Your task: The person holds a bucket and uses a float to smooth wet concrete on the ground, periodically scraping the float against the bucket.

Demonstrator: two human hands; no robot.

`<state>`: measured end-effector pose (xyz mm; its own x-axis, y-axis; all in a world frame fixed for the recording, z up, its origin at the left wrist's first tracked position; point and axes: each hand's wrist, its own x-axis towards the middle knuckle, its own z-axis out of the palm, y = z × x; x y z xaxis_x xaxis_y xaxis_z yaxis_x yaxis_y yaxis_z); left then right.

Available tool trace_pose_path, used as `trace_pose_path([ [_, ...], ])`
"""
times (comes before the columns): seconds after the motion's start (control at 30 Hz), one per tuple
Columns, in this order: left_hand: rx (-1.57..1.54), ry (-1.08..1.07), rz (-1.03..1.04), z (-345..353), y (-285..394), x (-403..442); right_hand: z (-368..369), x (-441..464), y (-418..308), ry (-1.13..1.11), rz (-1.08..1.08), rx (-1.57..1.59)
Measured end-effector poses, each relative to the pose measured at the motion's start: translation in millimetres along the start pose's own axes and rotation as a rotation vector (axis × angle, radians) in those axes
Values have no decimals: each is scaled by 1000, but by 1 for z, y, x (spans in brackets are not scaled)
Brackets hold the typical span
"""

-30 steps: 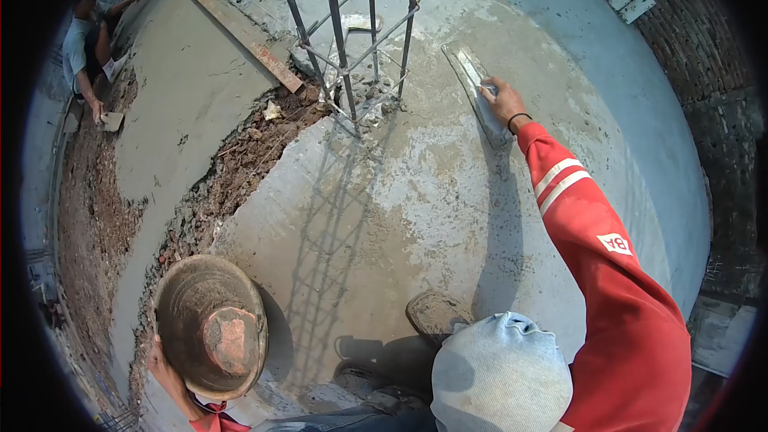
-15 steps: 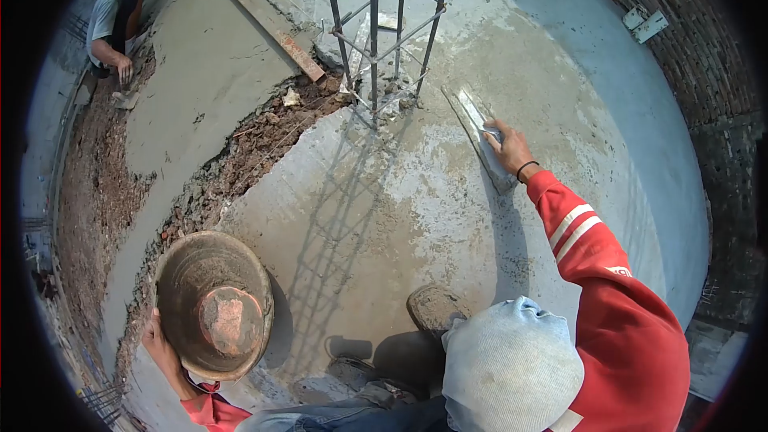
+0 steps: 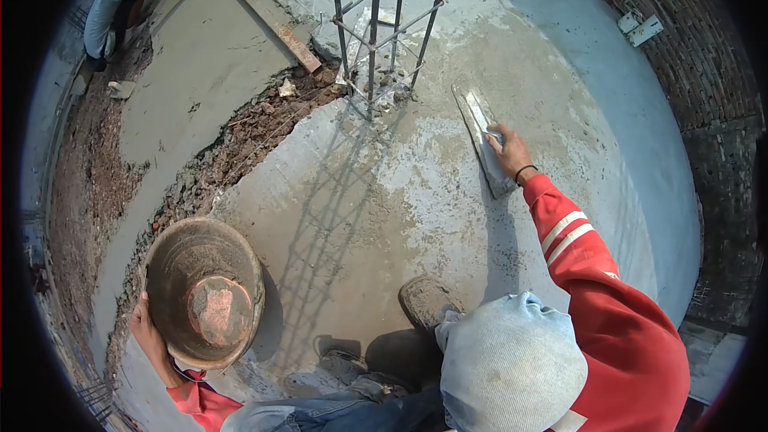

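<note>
My right hand [image 3: 509, 149] is closed around the handle of a long plastering trowel [image 3: 482, 116], whose blade lies on or just over the patchy wet cement floor [image 3: 432, 192]. At the lower left, my left hand [image 3: 146, 328] grips the outer side of a round mortar bowl [image 3: 256, 288]. The bowl is tilted so its inside shows, with dried cement on the walls and a reddish patch at the bottom. My left fingers are partly hidden behind the bowl.
Upright rebar [image 3: 374, 32] with tie rings stands ahead. Left of it runs a rubble-filled gap [image 3: 264, 124] beside wet screed [image 3: 216, 48]. A co-worker [image 3: 112, 8] at the upper left has a hand on a long straightedge [image 3: 296, 48]. A brick wall [image 3: 704, 40] rises at the right.
The co-worker's lower hand has left the trowel-like piece on the rubble, and an arm now reaches to the straightedge. My trowel and the bowl have shifted only slightly in view.
</note>
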<state>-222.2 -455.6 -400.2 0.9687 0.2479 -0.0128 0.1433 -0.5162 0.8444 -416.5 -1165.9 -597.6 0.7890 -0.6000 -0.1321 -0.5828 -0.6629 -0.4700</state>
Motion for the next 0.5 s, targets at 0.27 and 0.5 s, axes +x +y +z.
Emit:
trace_pose_path([
  [0.27,103,-108,20,-24,-16,9,-4,4,-2,11,-23,-9],
  [0.5,160,-75,62,-33,-25,11,-2,-30,-8,-52,-76,49],
])
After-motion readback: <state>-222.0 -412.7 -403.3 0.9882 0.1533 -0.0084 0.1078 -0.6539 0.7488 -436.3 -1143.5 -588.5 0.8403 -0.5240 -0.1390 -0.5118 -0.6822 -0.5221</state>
